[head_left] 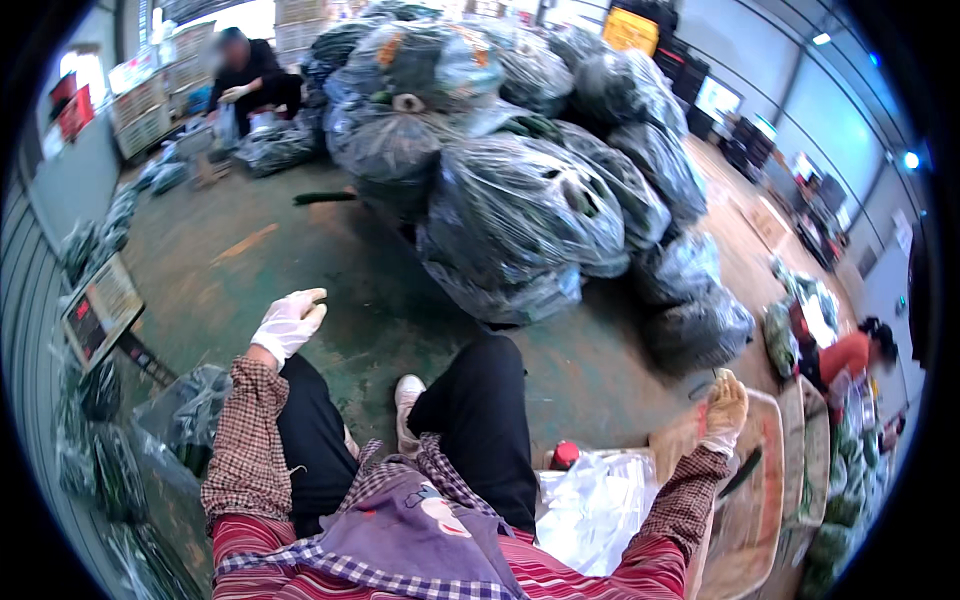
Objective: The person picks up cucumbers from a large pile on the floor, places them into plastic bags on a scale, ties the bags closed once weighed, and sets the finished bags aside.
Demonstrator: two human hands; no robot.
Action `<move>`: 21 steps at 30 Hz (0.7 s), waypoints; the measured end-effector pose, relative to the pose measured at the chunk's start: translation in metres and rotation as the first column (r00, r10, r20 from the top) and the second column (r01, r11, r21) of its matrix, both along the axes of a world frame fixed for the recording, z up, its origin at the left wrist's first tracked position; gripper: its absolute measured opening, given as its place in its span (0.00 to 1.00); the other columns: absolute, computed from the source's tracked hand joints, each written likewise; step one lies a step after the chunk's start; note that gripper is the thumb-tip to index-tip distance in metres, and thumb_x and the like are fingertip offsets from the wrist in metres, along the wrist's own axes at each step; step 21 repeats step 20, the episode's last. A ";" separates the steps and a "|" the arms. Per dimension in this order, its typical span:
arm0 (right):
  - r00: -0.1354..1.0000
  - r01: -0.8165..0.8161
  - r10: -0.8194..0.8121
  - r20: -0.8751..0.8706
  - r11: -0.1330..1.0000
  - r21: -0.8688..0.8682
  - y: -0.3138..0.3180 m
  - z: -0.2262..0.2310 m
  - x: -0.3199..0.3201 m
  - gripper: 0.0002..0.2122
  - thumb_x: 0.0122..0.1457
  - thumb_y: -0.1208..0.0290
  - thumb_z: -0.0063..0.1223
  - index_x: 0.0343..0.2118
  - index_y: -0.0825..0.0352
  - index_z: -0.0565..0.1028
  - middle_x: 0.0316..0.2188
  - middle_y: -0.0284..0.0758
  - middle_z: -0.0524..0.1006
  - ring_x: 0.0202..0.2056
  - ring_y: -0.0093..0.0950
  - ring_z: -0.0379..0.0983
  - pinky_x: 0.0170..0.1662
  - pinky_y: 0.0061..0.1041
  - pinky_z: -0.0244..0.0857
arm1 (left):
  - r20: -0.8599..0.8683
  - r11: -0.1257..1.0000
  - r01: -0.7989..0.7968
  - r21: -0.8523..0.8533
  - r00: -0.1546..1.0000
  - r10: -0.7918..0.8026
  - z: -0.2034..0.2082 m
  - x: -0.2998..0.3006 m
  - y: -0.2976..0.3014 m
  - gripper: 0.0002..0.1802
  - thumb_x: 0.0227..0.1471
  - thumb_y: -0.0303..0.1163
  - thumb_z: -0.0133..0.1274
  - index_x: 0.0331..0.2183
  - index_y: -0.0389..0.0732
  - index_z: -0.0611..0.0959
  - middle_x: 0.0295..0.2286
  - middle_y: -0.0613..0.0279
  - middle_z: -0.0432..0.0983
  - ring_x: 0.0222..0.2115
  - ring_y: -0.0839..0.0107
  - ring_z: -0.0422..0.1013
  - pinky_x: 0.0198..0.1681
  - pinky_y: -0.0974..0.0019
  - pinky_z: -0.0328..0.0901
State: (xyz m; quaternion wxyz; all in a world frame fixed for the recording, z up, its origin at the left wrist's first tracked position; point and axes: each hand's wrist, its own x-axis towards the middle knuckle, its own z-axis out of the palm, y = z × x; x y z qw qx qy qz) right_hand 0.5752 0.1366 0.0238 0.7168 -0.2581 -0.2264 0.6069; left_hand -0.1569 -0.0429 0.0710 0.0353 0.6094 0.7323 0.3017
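Note:
My left hand (289,324), in a whitish thin glove, is held above the green floor in front of my left knee. Its fingers are loosely bent with a gap between them, and nothing shows in them. Over the rim of a worn tan crate (765,520) on my right is my right hand (725,412), in a yellowish glove. Its fingers are drawn together, and what they may hold is hidden. Below that hand a dark green cucumber-like vegetable (740,474) lies in the crate. Clear plastic bags (597,510) lie stacked between my right leg and right forearm.
A large pile of stuffed plastic bags (520,220) stands ahead. A scale display (103,312) and bagged green vegetables (118,470) are at left. A red-capped thing (565,456) stands by my right knee. One person (250,85) crouches far left, another (850,355) works at right.

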 end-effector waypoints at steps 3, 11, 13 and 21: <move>0.912 -0.402 0.398 0.096 0.915 0.029 0.054 0.027 -0.085 0.14 0.59 0.70 0.39 0.43 0.73 0.69 0.36 0.40 0.74 0.28 0.27 0.69 0.30 0.23 0.68 | 0.085 0.996 -0.089 -0.026 0.992 0.091 0.028 0.002 -0.023 0.18 0.48 0.35 0.49 0.41 0.37 0.76 0.29 0.53 0.74 0.30 0.61 0.71 0.36 0.66 0.64; 0.636 -0.574 0.447 0.629 0.819 -0.002 0.145 0.120 -0.384 0.09 0.54 0.71 0.47 0.35 0.71 0.71 0.23 0.34 0.72 0.22 0.20 0.66 0.24 0.17 0.59 | -0.074 0.993 -0.090 0.078 0.993 0.096 0.033 -0.049 0.036 0.15 0.48 0.34 0.49 0.39 0.40 0.77 0.30 0.52 0.74 0.30 0.57 0.71 0.36 0.62 0.65; 0.518 -0.633 0.391 0.761 0.773 0.034 0.168 0.139 -0.464 0.09 0.55 0.72 0.45 0.35 0.72 0.71 0.21 0.34 0.72 0.21 0.20 0.65 0.25 0.15 0.59 | -0.132 0.994 -0.097 0.040 0.986 0.102 0.034 -0.074 0.082 0.14 0.48 0.34 0.49 0.38 0.41 0.77 0.28 0.52 0.73 0.29 0.56 0.71 0.34 0.61 0.65; 0.020 -0.681 -0.933 0.359 0.250 0.688 0.307 0.117 -0.767 0.20 0.48 0.73 0.50 0.46 0.65 0.65 0.39 0.46 0.69 0.39 0.37 0.67 0.43 0.38 0.61 | -0.359 0.976 -0.045 0.215 0.925 0.121 0.010 -0.274 0.250 0.18 0.48 0.35 0.48 0.43 0.42 0.72 0.34 0.51 0.68 0.35 0.56 0.67 0.38 0.57 0.62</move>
